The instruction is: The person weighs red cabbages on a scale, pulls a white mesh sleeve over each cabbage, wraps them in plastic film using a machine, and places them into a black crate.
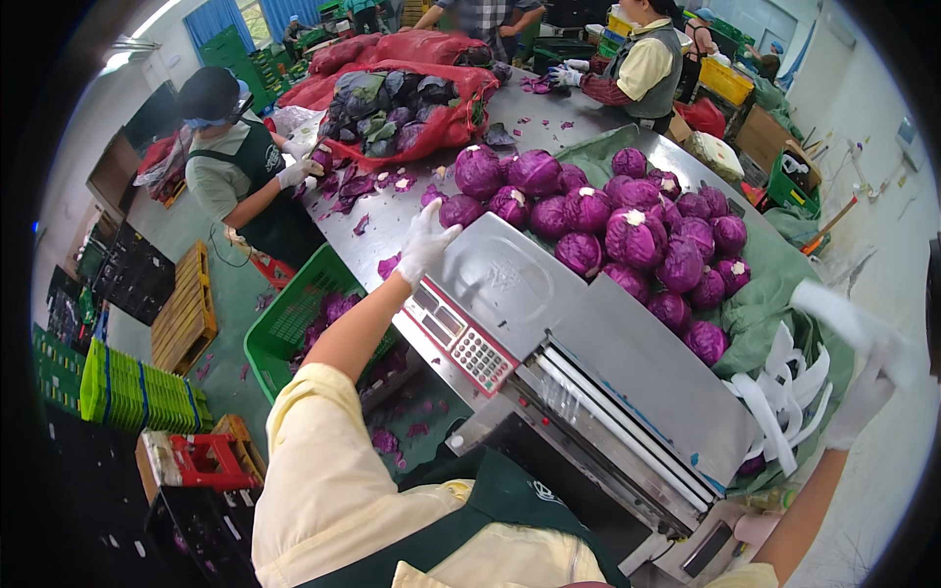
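Observation:
My left hand, in a white glove, is at the far left corner of the steel weighing and wrapping machine. Its fingers are apart and nothing is in them; the nearest purple cabbage lies just beyond. At the right, my gloved right hand is smeared by motion, closed on a white strip that stretches up and left from it. More white strips lie heaped on green cloth beside the machine. A large pile of purple cabbages sits behind the machine, several showing pale cut stems.
Red mesh sacks of untrimmed cabbages lie farther back on the steel table, among loose purple leaves. A green crate stands left below the table. One co-worker trims at the left; another works across the table.

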`<move>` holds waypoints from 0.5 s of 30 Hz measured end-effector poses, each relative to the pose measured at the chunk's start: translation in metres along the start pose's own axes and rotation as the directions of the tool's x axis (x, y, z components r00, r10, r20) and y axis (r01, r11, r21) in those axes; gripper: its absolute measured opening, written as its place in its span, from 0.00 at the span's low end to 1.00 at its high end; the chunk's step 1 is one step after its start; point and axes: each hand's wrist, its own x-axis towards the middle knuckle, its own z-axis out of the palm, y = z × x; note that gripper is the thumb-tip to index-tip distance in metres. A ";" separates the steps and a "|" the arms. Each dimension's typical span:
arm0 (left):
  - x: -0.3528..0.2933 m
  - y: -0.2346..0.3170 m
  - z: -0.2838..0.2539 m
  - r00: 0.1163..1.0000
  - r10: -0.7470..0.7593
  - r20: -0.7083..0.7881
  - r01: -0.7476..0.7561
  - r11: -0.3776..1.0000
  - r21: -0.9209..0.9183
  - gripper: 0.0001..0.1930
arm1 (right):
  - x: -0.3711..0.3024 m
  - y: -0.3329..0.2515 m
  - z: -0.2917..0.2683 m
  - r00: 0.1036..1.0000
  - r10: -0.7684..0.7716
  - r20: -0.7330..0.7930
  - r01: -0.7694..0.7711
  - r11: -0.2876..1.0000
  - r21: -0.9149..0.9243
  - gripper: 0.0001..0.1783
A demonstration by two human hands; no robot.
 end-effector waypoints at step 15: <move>0.189 -0.054 0.124 0.987 -0.157 0.033 0.150 0.977 0.154 0.52 | -0.222 -0.165 -0.053 0.693 0.694 0.195 -0.699 0.713 -0.056 0.31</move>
